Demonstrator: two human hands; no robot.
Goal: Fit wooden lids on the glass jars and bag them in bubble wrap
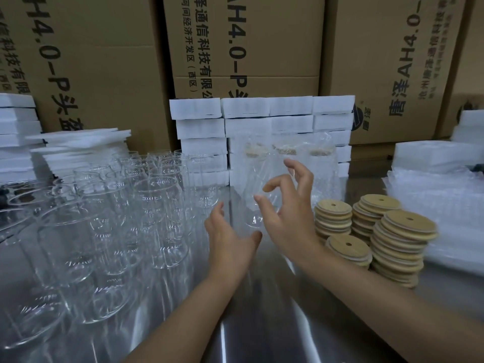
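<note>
Both hands hover over the steel desk around one clear glass jar, which is blurred and hard to make out. The left hand is released, fingers straight, just beside the jar. The right hand arches over it with fingers spread and half curled; I cannot tell whether it grips the glass. Empty jars crowd the desk to the left, stacked wooden lids stand to the right near a pile of bubble wrap, and bagged jars wearing lids stand behind against white foam blocks.
</note>
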